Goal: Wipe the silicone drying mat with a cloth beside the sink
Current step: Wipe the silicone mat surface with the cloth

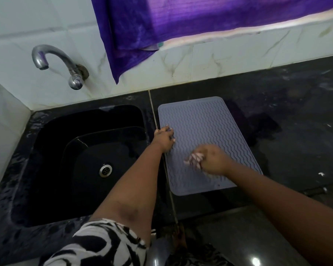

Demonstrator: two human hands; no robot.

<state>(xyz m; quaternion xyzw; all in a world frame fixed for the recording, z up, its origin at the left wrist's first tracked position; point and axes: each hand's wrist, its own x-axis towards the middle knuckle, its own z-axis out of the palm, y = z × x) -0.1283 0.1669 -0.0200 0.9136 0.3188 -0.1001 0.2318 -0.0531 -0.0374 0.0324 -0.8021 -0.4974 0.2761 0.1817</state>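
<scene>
The grey rectangular silicone drying mat with wavy ridges (206,143) lies flat on the dark stone surface (296,112), its left edge just beside the black sink basin (81,150). The left hand (164,138) rests on that left edge, fingers (170,131) spread and pressing down, holding nothing. The right hand (210,159) is over the mat's near half, blurred; its fingers (194,157) are curled, and something pale shows among them (possibly the cloth, though I cannot tell whether they hold it).

The likely trouble: a hard stroke could push the light mat across the wet-looking surface, or over the seam toward the basin, should the left hand ease off. The ridges may also catch the cloth and leave moisture in the grooves.

Around it, a curved metal tap (60,64) juts from the white tiled wall (219,60), and a purple towel (181,22) hangs above. A dark patch marks the surface right of the mat. Nothing stands on the mat to obstruct wiping.
</scene>
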